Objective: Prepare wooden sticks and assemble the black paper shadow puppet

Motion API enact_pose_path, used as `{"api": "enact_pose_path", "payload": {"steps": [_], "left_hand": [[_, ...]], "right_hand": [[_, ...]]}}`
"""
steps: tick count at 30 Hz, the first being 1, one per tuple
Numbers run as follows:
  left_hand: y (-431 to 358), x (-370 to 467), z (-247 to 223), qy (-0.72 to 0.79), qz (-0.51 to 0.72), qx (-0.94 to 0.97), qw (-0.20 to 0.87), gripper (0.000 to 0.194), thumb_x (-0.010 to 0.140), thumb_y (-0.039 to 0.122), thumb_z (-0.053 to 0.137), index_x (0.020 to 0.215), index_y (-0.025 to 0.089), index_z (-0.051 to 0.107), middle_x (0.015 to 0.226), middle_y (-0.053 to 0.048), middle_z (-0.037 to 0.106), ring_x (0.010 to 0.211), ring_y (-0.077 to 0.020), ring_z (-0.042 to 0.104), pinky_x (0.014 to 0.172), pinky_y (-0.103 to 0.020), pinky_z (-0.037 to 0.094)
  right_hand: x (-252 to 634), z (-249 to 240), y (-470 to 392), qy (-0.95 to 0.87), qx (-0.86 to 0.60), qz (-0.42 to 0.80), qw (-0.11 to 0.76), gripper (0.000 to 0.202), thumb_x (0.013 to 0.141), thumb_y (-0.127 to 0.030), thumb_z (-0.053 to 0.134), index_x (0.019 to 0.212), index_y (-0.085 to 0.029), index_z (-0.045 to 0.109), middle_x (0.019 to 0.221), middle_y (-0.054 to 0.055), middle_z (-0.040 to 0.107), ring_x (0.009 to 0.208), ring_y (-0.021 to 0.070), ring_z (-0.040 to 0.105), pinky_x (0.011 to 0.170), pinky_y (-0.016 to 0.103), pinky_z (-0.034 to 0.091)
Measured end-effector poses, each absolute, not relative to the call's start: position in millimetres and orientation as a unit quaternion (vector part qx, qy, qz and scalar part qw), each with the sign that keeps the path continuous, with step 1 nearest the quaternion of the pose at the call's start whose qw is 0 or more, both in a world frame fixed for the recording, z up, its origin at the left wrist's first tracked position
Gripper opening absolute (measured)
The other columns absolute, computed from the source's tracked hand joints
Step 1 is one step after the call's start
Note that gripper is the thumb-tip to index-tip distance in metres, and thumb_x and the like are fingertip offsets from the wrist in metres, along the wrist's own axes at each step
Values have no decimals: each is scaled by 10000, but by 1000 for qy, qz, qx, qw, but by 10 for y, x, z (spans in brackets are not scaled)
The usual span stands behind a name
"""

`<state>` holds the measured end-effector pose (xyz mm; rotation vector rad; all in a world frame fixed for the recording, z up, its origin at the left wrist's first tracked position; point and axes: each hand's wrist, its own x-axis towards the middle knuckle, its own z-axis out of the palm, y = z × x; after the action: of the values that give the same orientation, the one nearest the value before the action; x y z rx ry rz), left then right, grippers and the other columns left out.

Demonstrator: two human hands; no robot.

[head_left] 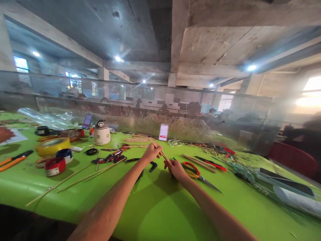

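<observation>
A small bundle of thin wooden sticks (165,156) slants between my two hands above the green table. My left hand (151,152) is closed around its upper part, with the stick tips poking out past the fingers. Lower down, my right hand (177,169) grips the other end; its fingertips are partly hidden. Just right of that hand lie scissors (196,173) with red and yellow handles, blades pointing right. More loose sticks (199,163) rest behind the scissors, beside a red-handled tool (216,164). Another pile of sticks (137,140) lies beyond my left hand.
On the left are a yellow tape roll (53,147), a red tape roll (55,166), orange-handled pliers (15,160), a white canister (101,134) and long sticks (92,174). A phone (164,132) stands before a perforated metal screen (140,110). Another person's hand (6,134) shows at far left.
</observation>
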<state>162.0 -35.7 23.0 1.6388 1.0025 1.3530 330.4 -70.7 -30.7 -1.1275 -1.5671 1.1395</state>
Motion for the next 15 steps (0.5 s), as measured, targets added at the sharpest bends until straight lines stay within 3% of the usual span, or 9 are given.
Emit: {"api": "enact_pose_path", "payload": {"steps": [5,11,15], "left_hand": [[-320,1620,180,409,488,660,398,202,845,317,581,722,168,522,565,14,555,492,-116,571,427,-189,445],[-299,1543,146,426,446,695,370,424,827,454,591,529,170,492,408,37,435,354,-81,397,384,-204,300],[-344,1547,170,416,447,711,349,482,808,535,593,506,178,475,403,45,414,382,-81,383,423,-218,300]], "right_hand": [[3332,-288,-713,-630,-443,459,443,480,660,-633,733,670,-175,589,422,-95,339,391,79,308,405,235,305],[3344,-260,-760,-624,-408,491,451,531,711,-696,657,725,-167,609,469,-99,324,419,78,302,419,237,341],[3370,-260,-738,-619,-404,490,462,544,695,-685,679,778,-148,650,498,-85,380,430,75,340,444,239,365]]}}
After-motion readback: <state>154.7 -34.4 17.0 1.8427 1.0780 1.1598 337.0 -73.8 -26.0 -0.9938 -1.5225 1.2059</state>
